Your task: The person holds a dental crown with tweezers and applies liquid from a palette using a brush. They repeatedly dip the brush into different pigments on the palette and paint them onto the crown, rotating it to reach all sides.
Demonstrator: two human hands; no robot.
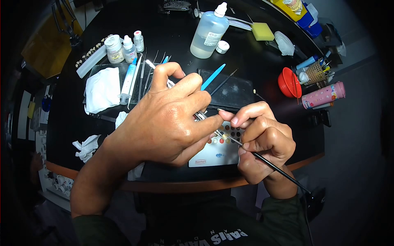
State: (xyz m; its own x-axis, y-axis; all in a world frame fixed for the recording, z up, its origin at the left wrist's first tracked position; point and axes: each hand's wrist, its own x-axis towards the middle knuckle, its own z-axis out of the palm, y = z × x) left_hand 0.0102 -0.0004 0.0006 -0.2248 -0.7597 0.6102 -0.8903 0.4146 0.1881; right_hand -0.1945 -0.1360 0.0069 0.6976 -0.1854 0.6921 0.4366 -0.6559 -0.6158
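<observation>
My left hand [172, 110] is closed around a metal forceps [200, 115], most of it covered by the fingers. Close to the tool's tip shows a small yellowish-white piece [225, 135] that looks like a dental crown; how it is gripped is not clear. My right hand [266, 141] pinches a slim brush [279, 168] with a black handle, its tip pointing left at the small piece. Whether the two touch cannot be made out. The fingertips of both hands meet or nearly meet. Beneath them lies a white palette [201, 156] with several coloured wells.
A large clear bottle [205, 37], small bottles [130, 50], a syringe [129, 82] and a white cloth [102, 89] stand or lie farther back. A red bowl [289, 83], pink tumbler [324, 95] and brush holder [316, 73] are at right. Crumpled tissue [87, 148] lies left.
</observation>
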